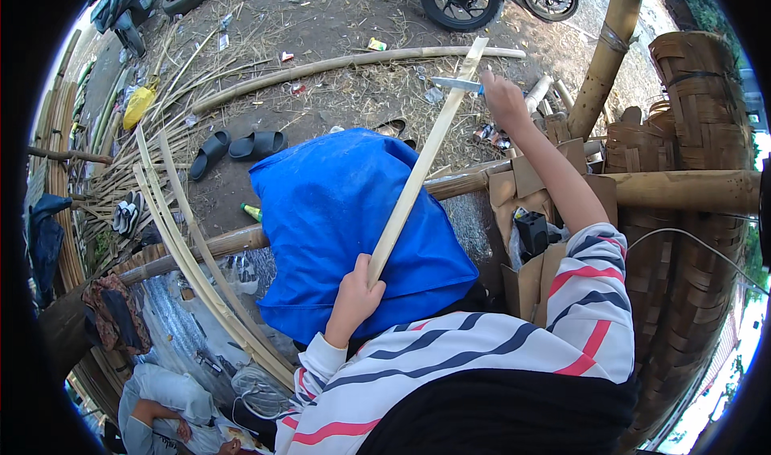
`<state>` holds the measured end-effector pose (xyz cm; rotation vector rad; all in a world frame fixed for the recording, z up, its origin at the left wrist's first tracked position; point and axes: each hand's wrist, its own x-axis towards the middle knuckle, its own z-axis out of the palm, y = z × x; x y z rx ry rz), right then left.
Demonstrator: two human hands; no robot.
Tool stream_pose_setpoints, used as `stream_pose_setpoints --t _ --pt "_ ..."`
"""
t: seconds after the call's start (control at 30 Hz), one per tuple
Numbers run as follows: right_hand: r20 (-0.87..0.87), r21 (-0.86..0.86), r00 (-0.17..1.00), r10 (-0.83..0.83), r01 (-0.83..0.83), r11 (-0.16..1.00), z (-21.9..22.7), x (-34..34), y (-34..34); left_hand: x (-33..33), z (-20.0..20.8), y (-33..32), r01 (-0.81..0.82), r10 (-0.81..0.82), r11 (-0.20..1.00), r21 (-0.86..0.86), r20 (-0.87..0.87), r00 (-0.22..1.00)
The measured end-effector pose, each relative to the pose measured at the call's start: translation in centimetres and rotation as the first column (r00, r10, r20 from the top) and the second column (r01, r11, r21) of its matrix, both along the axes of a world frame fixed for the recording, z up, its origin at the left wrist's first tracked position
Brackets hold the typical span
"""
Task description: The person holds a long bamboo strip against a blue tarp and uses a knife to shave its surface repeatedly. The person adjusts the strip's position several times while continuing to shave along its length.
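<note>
A long pale bamboo strip [418,175] slants from my lap up to the far right, across a bright blue cloth [337,214] spread over my legs. My left hand [354,296] is closed round its near end. Further out, my right hand [506,102] grips the handle of a knife [458,84], whose blade lies across the strip close to its far end. The knife's handle is mostly hidden by my fingers. To the left, several more bamboo strips [189,254] lean in a loose bunch.
A bamboo rail [233,240] runs beyond my knees. Right of me stand an open cardboard box [522,286] and large woven bamboo rolls [695,294]. Black slippers [257,145] and a long bamboo pole [321,65] lie on the ground. Another person [173,403] sits at lower left.
</note>
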<state>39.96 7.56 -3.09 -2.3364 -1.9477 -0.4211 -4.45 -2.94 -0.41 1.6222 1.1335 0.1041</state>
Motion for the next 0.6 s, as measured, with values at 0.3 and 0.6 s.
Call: stream_pose_setpoints --t 0.3,0.6 --pt "-0.060 -0.103 0.970 -0.235 0.228 0.968 -0.6 1.5 -0.1 0.4 -0.2 0.3 0.047 -0.048 0.998 0.050 0.025 0.999" --pt "0.064 -0.020 0.998 0.016 -0.014 1.000 -0.2 0.6 -0.4 0.3 -0.3 0.2 0.045 -0.047 0.996 0.073 0.026 0.999"
